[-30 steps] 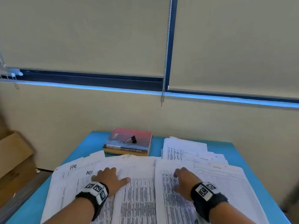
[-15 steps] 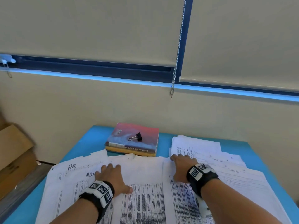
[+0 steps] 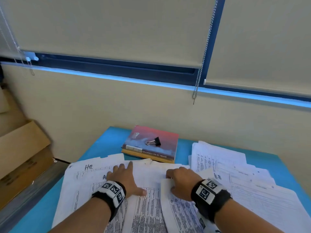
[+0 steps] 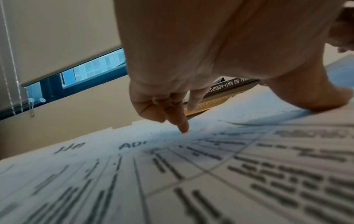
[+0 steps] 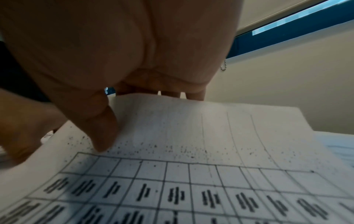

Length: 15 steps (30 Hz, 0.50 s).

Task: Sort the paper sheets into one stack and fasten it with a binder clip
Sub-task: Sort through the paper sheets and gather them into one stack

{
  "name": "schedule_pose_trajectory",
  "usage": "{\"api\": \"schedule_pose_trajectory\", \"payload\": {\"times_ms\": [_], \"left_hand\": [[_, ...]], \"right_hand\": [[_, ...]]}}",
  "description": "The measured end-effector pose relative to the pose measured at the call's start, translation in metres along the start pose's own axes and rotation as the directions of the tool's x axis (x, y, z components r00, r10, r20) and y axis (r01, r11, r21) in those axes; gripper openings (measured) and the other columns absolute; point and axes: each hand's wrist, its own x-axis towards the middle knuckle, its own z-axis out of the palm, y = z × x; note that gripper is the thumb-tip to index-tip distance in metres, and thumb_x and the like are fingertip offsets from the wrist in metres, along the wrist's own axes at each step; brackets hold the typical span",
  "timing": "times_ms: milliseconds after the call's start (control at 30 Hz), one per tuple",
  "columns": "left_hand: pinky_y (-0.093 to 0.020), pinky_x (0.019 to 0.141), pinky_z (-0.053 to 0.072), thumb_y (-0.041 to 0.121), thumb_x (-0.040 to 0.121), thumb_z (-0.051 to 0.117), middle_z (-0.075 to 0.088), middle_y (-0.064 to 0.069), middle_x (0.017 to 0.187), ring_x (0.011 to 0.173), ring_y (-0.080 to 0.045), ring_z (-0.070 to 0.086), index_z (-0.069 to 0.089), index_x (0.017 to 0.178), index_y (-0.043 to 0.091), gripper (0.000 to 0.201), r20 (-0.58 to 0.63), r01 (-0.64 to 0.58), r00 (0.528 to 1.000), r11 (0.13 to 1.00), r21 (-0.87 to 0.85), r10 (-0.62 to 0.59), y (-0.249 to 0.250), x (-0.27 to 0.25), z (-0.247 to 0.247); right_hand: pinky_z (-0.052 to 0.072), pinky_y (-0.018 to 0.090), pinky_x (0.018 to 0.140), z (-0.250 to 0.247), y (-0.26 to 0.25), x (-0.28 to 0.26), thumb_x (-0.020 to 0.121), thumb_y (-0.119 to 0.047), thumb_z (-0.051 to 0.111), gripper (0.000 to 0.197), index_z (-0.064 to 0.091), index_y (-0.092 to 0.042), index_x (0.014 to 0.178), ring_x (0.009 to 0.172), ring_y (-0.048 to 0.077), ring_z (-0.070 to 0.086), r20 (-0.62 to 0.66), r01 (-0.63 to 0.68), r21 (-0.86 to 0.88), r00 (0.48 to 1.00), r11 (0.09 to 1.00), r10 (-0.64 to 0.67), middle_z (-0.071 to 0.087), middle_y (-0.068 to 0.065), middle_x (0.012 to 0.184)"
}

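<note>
Printed paper sheets (image 3: 148,211) lie spread and overlapping across the near half of a blue table (image 3: 107,142). My left hand (image 3: 125,174) lies flat on the left sheets, fingers spread; its fingertips (image 4: 182,128) press on the paper (image 4: 191,181). My right hand (image 3: 175,182) grips the far edge of one table-printed sheet (image 3: 178,207), which is lifted off the others. In the right wrist view the thumb (image 5: 103,130) lies on top of that sheet (image 5: 191,136) and the fingers curl behind its edge. A black binder clip (image 3: 154,141) lies on a red book (image 3: 161,148) at the back.
More loose sheets (image 3: 217,155) are piled at the back right, with forms (image 3: 262,199) fanned out toward the right edge. Cardboard boxes (image 3: 21,148) stand on the floor left of the table. The wall and a blind chain (image 3: 196,88) are behind the table.
My right hand reached to the top of the right sheets, then drew left and back with one sheet's edge lifted. My left hand slid slightly forward on the left sheets.
</note>
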Motion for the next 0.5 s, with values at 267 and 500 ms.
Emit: {"api": "schedule_pose_trajectory", "payload": {"times_ms": [267,500], "left_hand": [[-0.035,0.106,0.041,0.022,0.084,0.057,0.048,-0.006,0.143,0.128,-0.026,0.048,0.048,0.138,0.025,0.055,-0.088,0.034,0.994,0.942,-0.333,-0.066,-0.067,0.017,-0.030],[-0.032,0.116,0.029,0.049,0.070,0.081,0.024,-0.006,0.161,0.144,-0.022,0.030,0.013,0.156,0.018,0.114,0.066,0.032,0.998,0.957,-0.289,-0.013,-0.118,0.012,-0.026]], "right_hand": [[0.041,0.043,0.099,0.018,-0.021,0.020,0.086,-0.030,0.061,0.043,0.053,-0.019,0.127,0.116,0.027,0.049,0.046,-0.068,-0.205,0.996,0.976,0.079,0.052,0.006,0.126],[0.047,0.037,0.094,0.019,-0.018,0.021,0.082,-0.023,0.064,0.059,0.038,-0.026,0.134,0.111,0.022,0.056,-0.037,-0.114,-0.005,0.993,0.993,0.114,0.054,0.001,0.125]]}}
